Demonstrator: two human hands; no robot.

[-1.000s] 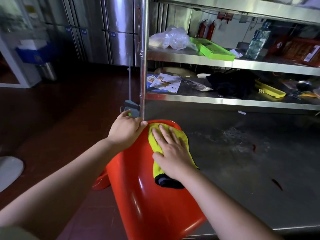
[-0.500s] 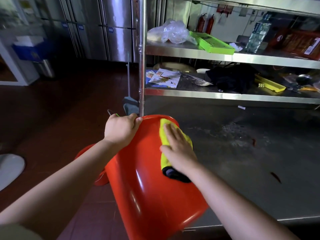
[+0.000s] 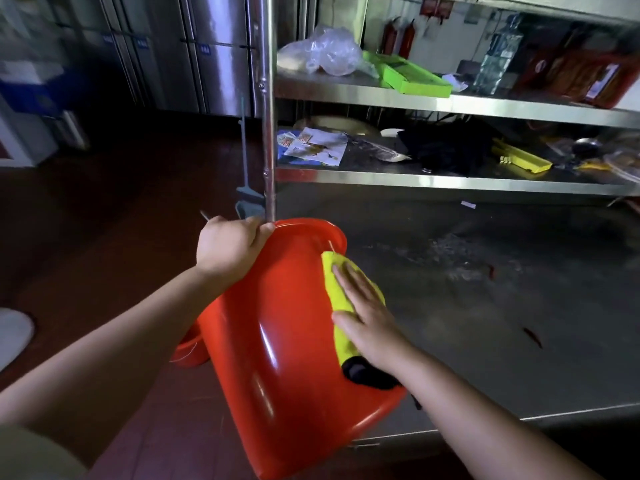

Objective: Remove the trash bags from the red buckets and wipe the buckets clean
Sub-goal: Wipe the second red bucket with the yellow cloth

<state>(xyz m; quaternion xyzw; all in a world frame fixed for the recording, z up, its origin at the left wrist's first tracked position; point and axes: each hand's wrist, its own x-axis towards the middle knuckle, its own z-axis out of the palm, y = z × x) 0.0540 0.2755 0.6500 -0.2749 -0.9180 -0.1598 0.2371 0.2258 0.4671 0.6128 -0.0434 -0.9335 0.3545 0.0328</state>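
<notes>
Dim kitchen with dark red tiled floor, steel cabinets left of the steel shelf rack, scuffed steel worktop below that rack.

There are two red buckets, one yellow cloth, two hands, one water bottle, two red fire extinguishers, one green tray and one clear plastic bag.

Probably a commercial kitchen: steel worktable, steel shelving, tall steel refrigerator doors.
</notes>
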